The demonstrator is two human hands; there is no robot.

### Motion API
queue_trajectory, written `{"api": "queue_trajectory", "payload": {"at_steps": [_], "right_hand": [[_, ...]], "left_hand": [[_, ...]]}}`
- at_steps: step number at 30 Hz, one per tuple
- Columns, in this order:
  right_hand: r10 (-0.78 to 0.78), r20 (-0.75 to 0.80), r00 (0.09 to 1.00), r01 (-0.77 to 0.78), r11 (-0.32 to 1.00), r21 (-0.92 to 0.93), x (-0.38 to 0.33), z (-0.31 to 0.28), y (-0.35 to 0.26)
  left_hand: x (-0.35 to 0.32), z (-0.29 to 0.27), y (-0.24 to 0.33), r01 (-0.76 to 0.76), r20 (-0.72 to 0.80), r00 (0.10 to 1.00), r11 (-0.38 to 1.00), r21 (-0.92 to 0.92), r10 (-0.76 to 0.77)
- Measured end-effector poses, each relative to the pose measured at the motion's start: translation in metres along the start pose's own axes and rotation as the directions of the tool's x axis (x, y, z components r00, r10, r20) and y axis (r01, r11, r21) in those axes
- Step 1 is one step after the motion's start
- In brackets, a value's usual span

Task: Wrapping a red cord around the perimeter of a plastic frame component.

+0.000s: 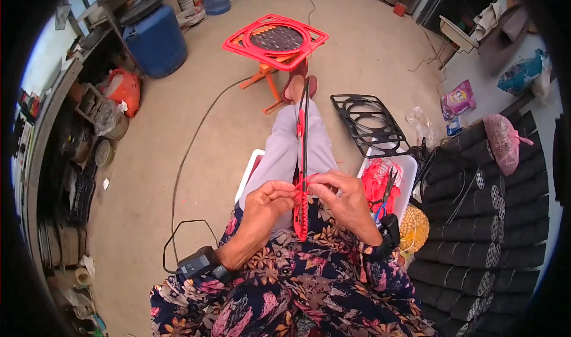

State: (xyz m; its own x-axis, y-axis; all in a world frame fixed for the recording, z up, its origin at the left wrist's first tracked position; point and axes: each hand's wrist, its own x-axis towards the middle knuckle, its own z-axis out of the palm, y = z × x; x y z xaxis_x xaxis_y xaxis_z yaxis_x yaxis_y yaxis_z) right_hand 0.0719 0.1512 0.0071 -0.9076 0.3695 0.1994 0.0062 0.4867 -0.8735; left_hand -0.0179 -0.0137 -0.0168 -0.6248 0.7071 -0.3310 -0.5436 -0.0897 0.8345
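Over my lap a thin black frame (306, 132) stands edge-on, pointing away from me. Red cord (305, 215) is wound tightly round its near part, and more red shows farther along it. My left hand (266, 206) is closed at the left of the frame, its thumb and fingers pinching the red cord. From the other side my right hand (344, 199) closes thumb and forefinger on the cord at the frame's edge. The fingertips nearly meet there, and the exact grip of each is partly hidden.
Ahead, a red square frame with a round centre (262, 47) rests on an orange stool (267, 87). At right, a black openwork frame (357, 129) leans over a white bin (409, 176) of loose red cord (375, 182). Black rolls (470, 230) lie beyond; a blue barrel (156, 43) stands far left.
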Motion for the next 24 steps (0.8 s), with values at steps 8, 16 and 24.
{"api": "queue_trajectory", "payload": {"at_steps": [8,16,24], "right_hand": [[-0.183,-0.022,0.983,0.178,0.976,-0.129,0.002,-0.029,-0.049],[0.087,0.064,0.994,-0.095,0.987,0.13,-0.028,-0.049,-0.095],[-0.43,0.392,0.813,0.317,0.893,0.321,-0.027,-0.008,-0.096]], "left_hand": [[-0.011,0.014,0.011,0.18,0.18,0.971,0.978,-0.101,-0.16],[-0.008,0.017,0.01,0.239,0.225,0.955,0.954,-0.183,-0.196],[-0.01,0.015,0.002,0.134,0.179,0.979,0.962,-0.237,-0.092]]}}
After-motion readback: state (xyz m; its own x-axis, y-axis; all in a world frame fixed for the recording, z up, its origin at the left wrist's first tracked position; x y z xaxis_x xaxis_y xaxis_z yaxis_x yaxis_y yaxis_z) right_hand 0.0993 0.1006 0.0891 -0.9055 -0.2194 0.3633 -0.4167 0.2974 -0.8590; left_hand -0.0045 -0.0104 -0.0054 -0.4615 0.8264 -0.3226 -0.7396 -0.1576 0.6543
